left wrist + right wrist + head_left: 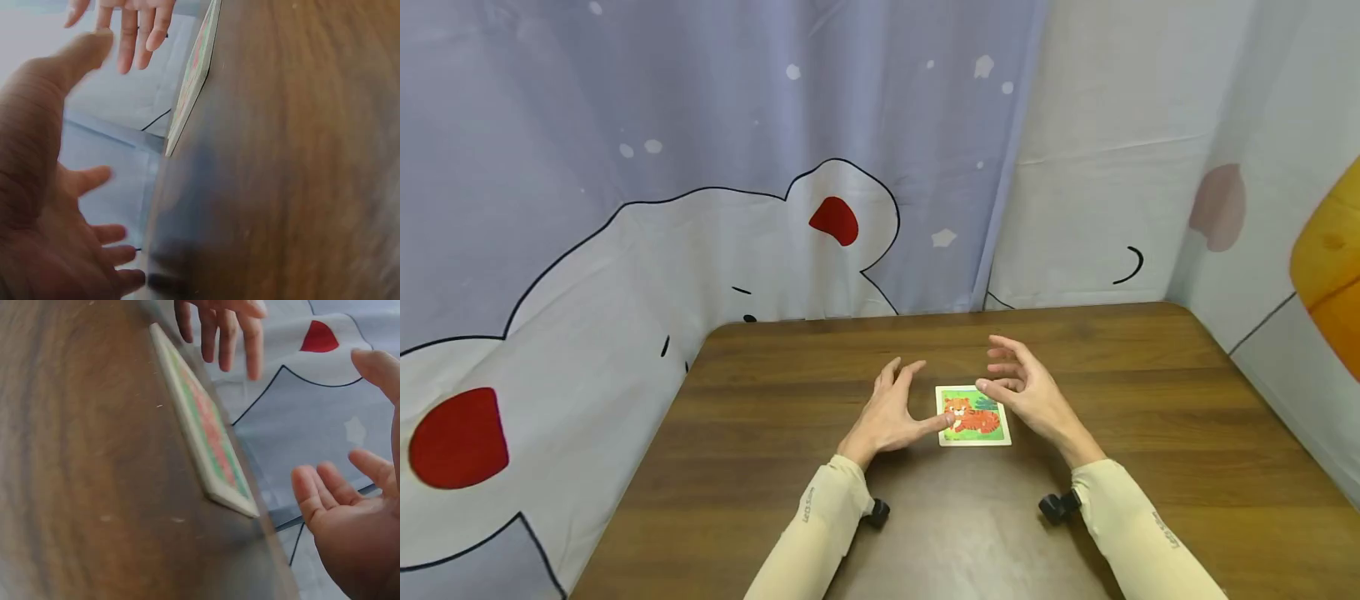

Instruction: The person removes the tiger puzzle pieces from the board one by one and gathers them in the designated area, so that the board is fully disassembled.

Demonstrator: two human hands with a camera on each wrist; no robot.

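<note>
A square picture puzzle board (976,432) with a pale border and an orange tiger on green lies flat on the wooden table. Just left of it is my left hand (891,415), fingers spread and thumb overlapping the board's left part in the head view. On the other side my right hand (1033,400) hovers, its thumb over the board's upper right corner and its fingers loosely bent. Both hands hold nothing. In the right wrist view the board (209,431) shows its thick pale edge, and the right palm (356,537) is apart from it.
The brown wooden table (760,467) extends around the board. Behind it hangs a curtain (925,125) with cartoon shapes, meeting the table's back edge. Small black wrist cameras sit at the left cuff (877,512) and the right cuff (1058,507).
</note>
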